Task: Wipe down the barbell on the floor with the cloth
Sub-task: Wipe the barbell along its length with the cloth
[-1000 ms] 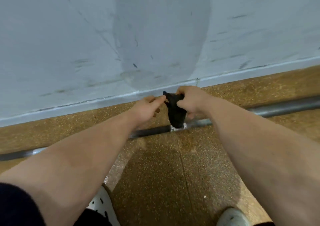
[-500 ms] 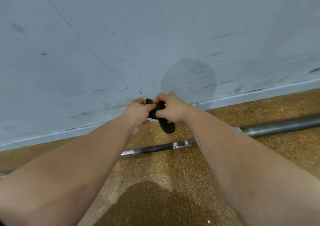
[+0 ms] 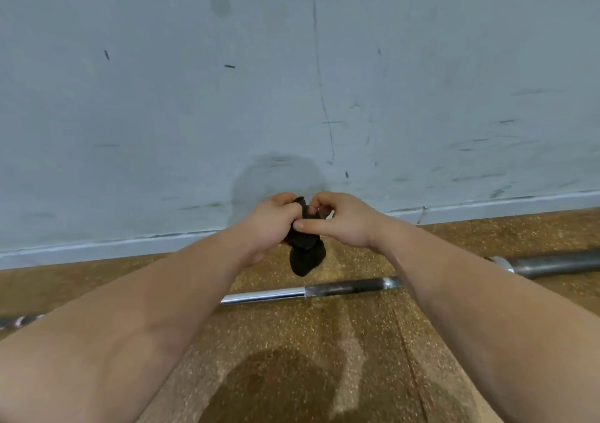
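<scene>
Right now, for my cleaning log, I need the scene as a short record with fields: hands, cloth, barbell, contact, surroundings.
left hand: grips the bunched black cloth
right hand: pinches the same cloth from its other side
cloth: held up between both hands, lower end hanging free
barbell: lies on the floor along the wall, partly hidden by both forearms
contact: cloth hangs clear of the barbell
surroundings: speckled brown floor, scuffed grey wall

A small black cloth (image 3: pixel 306 258) is hanging bunched up, its loose lower end dangling just above a long steel barbell (image 3: pixel 344 286) without touching it. The barbell is lying flat on the floor, partly shiny chrome, partly dark, with a thicker sleeve at right.
</scene>
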